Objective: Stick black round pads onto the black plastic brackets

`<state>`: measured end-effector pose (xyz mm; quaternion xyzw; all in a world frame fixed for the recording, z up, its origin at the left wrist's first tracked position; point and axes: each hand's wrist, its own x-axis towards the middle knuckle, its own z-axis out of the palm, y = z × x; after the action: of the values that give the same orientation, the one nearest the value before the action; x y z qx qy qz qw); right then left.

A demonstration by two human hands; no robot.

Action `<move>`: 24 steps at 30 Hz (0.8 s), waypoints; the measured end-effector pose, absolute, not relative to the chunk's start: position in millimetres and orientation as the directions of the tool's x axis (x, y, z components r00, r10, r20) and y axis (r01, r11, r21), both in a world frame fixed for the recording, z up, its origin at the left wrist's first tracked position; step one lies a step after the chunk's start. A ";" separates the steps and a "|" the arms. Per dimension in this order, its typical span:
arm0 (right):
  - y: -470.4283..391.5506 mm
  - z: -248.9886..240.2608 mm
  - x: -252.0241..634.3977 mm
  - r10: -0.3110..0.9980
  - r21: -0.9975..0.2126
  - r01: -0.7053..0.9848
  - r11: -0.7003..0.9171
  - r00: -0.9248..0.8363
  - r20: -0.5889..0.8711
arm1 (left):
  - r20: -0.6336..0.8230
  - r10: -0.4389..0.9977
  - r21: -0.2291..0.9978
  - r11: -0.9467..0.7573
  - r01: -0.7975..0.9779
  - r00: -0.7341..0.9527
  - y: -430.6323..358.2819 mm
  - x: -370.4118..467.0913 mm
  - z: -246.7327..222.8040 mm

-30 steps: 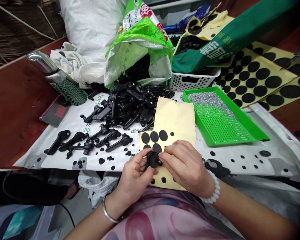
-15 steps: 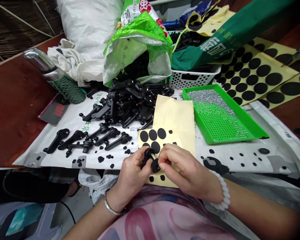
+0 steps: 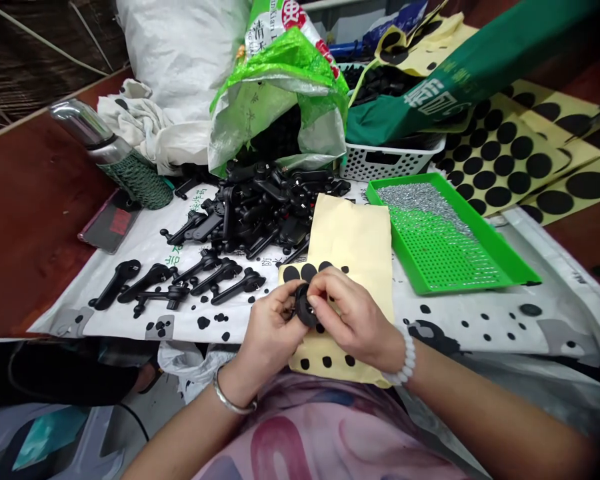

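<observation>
At the front edge of the table, my left hand (image 3: 275,320) grips a black plastic part (image 3: 305,305), its round end facing up. The fingers of my right hand (image 3: 347,313) are pinched at the top right of that round end; whether they hold a small piece there is hidden. Beneath both hands lies a yellow sticker sheet (image 3: 325,357) with black dots, partly covered. A plain yellow sheet (image 3: 350,230) extends behind it. Several black arm-shaped parts (image 3: 237,285) lie in a loose group to the left.
Behind my hands is a heap of black parts (image 3: 260,207) before an open green-and-white bag (image 3: 280,73). A green tray (image 3: 430,267) of small metal pieces stands right, near a white basket (image 3: 390,163). A flask (image 3: 130,170) and phone (image 3: 111,223) are at left.
My right hand has moved left and up against the black part. The part's round end has turned upward, and the dark disc that was at my right fingertips no longer shows separately.
</observation>
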<state>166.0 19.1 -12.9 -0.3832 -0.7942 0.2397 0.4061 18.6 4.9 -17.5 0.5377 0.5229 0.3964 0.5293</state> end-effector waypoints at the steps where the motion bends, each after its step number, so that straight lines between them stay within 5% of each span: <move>1: 23.5 -10.8 166.6 0.808 -0.705 0.401 0.585 -0.365 0.463 | -0.107 0.985 0.984 0.085 0.157 0.138 10.4 19.0 -14.6; 8: 42.6 -21.7 180.8 0.861 -0.813 0.311 0.492 -0.311 0.402 | -0.059 0.978 0.939 -0.013 0.344 0.200 39.4 10.2 -19.7; 12: 46.5 -29.2 187.0 0.895 -0.858 0.286 0.426 -0.268 0.356 | 0.048 0.966 0.766 -0.199 0.612 0.254 45.8 -1.7 -19.4; 18: 49.9 -29.3 187.1 0.914 -0.870 0.299 0.393 -0.231 0.334 | 0.176 0.923 0.531 -0.382 0.756 0.343 48.4 -17.2 -10.8; 24: 48.0 -27.2 185.7 0.954 -0.934 0.222 0.279 -0.178 0.243 | 0.091 0.941 0.632 -0.308 0.711 0.327 47.0 -23.6 -5.3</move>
<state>185.7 48.0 -27.2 -0.4485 -0.6553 0.3992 0.4583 -23.6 47.0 -5.3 0.7753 0.5327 0.2300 0.2494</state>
